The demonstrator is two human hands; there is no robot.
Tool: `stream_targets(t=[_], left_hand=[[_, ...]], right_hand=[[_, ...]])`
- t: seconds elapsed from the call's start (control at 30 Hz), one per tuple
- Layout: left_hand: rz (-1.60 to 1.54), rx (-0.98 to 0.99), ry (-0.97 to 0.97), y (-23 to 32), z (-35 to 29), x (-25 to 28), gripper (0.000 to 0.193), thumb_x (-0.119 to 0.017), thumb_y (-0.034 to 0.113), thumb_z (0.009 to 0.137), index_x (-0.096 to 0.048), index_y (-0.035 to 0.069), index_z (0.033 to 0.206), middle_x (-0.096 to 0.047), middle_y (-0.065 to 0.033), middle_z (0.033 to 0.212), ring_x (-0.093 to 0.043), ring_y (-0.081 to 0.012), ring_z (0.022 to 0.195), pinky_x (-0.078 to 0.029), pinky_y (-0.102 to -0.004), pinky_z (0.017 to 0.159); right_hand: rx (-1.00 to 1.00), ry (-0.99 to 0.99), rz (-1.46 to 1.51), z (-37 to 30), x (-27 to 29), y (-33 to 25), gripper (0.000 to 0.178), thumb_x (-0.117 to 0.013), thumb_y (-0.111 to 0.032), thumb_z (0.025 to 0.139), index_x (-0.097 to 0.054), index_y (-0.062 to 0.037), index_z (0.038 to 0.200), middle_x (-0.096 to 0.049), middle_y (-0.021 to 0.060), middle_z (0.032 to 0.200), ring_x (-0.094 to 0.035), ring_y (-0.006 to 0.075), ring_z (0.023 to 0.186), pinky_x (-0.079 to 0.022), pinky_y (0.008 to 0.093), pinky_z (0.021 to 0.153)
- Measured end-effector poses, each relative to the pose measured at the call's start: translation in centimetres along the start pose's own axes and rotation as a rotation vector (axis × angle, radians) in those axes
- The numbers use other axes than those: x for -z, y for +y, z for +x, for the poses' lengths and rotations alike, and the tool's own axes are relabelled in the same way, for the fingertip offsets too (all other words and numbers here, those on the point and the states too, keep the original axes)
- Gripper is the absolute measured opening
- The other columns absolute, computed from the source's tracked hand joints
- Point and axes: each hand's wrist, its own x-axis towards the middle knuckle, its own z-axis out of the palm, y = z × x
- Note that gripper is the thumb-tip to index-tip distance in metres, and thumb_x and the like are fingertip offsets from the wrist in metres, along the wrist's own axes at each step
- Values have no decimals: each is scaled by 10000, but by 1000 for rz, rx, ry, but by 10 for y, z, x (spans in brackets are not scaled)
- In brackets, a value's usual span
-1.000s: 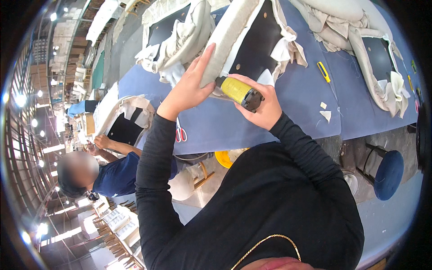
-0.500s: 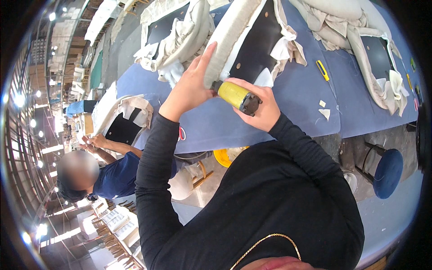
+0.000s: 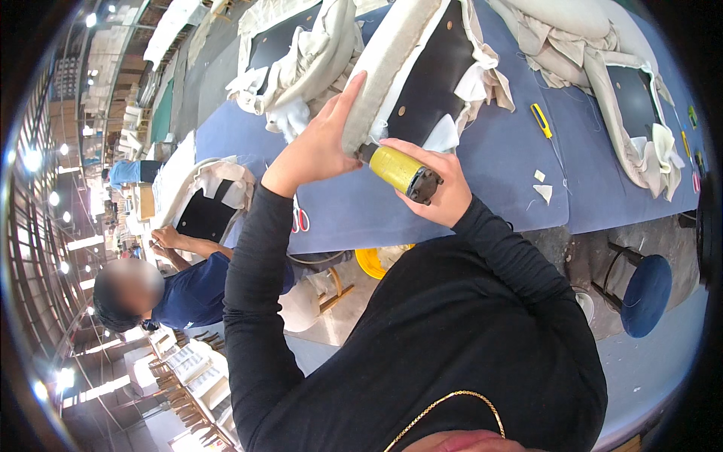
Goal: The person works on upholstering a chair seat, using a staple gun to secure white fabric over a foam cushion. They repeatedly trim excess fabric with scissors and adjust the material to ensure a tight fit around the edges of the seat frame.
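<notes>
My left hand (image 3: 320, 147) grips the near end of a beige upholstered chair pad (image 3: 393, 60). Its index finger lies along the padded side, and its thumb is by the lower corner. In my right hand (image 3: 446, 187) is a staple gun (image 3: 393, 167) with a yellow barrel and a dark bolted cap. The gun's nose is at the pad's near corner, close to my left thumb; whether it touches the fabric I cannot tell. A black backing panel (image 3: 429, 75) shows inside the pad, with loose beige fabric and white lining (image 3: 443, 134) along its right side.
The blue-covered table (image 3: 497, 181) bears more upholstered pads (image 3: 309, 75), a yellow-handled screwdriver (image 3: 540, 120), fabric scraps (image 3: 542, 193) and red-handled scissors (image 3: 301, 218). A co-worker (image 3: 188, 294) handles another pad at left. A blue round stool (image 3: 648, 295) and a yellow bucket (image 3: 369, 263) stand below.
The staple gun and my right hand have shifted slightly down and right. My left forearm has moved a little left, showing more of the scissors. The co-worker's hands have moved.
</notes>
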Motion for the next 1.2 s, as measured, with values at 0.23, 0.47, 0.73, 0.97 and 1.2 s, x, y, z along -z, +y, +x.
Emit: stream_targets(t=[0.23, 0.47, 0.73, 0.97, 1.2], left_hand=[[-54, 1, -41, -1, 0, 4, 1408, -929, 31, 659, -97, 161, 1788, -400, -279, 1706, -402, -457, 1585, -373, -463, 1300], [-460, 120, 167, -14, -24, -14, 1296, -966, 62, 723, -202, 76, 1770, -408, -160, 1743, -437, -268, 1583, -366, -410, 1286], [-745, 262, 921, 0, 10, -117, 824, -905, 81, 806, -545, 12, 1545, -743, -160, 1367, -734, -211, 1199, -571, -353, 1044], [-322, 168, 899, 79, 13, -103, 820, -899, 53, 727, -606, 4, 1491, -746, -189, 1394, -752, -289, 1269, -591, -414, 1064], [-170, -58, 1008, 93, 43, -77, 715, -777, 2, 715, -670, 48, 1421, -696, -260, 1412, -726, -441, 1239, -604, -471, 1022]], right_hand=[[50, -22, -87, 3, -9, 8, 705, -831, -2, 794, -661, -60, 1476, -797, 179, 1269, -789, 317, 1152, -611, 372, 1009], [-654, -40, 214, -33, 75, 38, 614, -861, -150, 928, -662, -108, 1507, -797, 41, 1240, -744, 101, 960, -618, 272, 759], [-767, 74, -937, -188, 188, 213, 731, -721, 21, 780, -697, -193, 1479, -657, 204, 1355, -651, 449, 1279, -543, 489, 1112], [-445, 160, -169, -18, 199, 89, 589, -746, -145, 1017, -589, -55, 1577, -600, 176, 1596, -601, 296, 1451, -502, 433, 1179], [204, 140, -676, 96, 158, 35, 535, -698, -336, 1065, -625, -127, 1552, -432, 220, 1717, -317, 401, 1640, -194, 547, 1347]])
